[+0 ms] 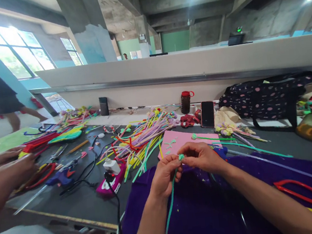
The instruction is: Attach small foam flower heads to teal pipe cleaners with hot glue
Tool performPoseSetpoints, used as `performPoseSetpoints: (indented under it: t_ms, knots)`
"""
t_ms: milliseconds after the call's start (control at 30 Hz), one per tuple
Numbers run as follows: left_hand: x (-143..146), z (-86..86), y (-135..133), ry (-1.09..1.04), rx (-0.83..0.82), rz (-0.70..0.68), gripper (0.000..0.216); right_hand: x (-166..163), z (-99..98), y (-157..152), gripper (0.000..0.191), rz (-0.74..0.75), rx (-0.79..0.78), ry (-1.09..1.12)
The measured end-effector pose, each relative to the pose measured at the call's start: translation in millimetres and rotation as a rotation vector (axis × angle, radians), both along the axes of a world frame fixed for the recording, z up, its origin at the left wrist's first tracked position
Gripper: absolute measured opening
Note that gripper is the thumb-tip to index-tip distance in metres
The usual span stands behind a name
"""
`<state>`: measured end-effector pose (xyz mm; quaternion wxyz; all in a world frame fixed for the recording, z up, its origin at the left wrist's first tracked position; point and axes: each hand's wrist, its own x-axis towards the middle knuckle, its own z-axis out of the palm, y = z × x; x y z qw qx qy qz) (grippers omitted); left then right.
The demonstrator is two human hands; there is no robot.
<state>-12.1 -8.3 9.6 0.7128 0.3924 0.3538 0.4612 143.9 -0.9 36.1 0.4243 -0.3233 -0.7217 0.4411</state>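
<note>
Between my two hands is a small mint-green flower head (181, 156) on a long thin green stem (170, 210) that hangs toward me. My left hand (167, 172) is closed, pinching the stem just below the head. My right hand (202, 157) is closed too, its thumb and fingertips pressed on the head from the right. Behind them lies a pink sheet (166, 154) with several small green pieces (170, 144) on it. A similar green flower stem (211, 137) rests across that sheet. Below my hands spreads a purple plastic cover (202, 214).
At left, a co-worker's hands (26, 163) hold red strands near a blue glue gun (62, 176). A pink power strip (114, 181) has cords. Beyond are colourful stems (146, 133), a bottle (185, 102), a phone (207, 114) and a bag (267, 99). Red scissor handles (301, 190) lie right.
</note>
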Motion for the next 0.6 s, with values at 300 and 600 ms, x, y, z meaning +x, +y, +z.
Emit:
performPoseSetpoints:
  t_ms: [300, 600]
  knots:
    - [6.3, -1.6, -5.3, 0.316, 0.334, 0.295, 0.017, 2.5, -2.0, 5.1, 0.021, -0.026, -0.085, 0.020]
    - [9.2, 1.6, -10.0, 0.567, 0.501, 0.421, 0.011, -0.2, -9.2, 8.4, 0.015, -0.063, -0.096, 0.030]
